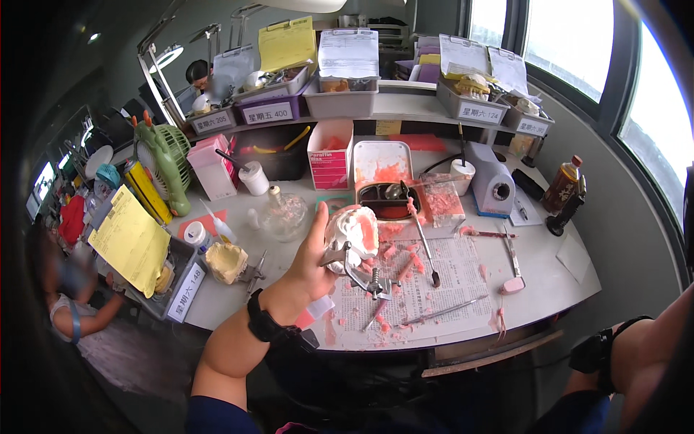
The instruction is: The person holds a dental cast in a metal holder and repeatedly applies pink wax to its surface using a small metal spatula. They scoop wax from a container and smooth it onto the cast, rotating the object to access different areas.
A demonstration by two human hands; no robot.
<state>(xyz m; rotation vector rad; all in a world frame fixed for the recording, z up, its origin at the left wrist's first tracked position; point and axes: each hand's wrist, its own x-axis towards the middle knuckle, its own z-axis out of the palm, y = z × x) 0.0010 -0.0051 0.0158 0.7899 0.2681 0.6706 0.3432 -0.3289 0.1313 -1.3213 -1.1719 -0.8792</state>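
My left hand (313,254) is wrapped round a white plaster dental model (343,230) with pink wax (369,233) along its arch. The model is fixed to a metal articulator (375,284), whose spring and hinge hang toward the lower right. Hand and model are raised over the newspaper on the bench. A black band circles my left wrist. Of my right arm, only the forearm (650,354) with a black wrist device shows at the lower right edge; the hand is out of the picture. Nearest the model lies a wax carving tool (426,249) with a dark tip.
Pink wax scraps and metal tools litter the newspaper (455,289). Behind stand an open wax tin (383,160), a glass spirit burner (280,212), a wax box (331,159) and a grey machine (491,181). Another plaster model (226,262) and a case tray (189,282) are left. A person sits far left.
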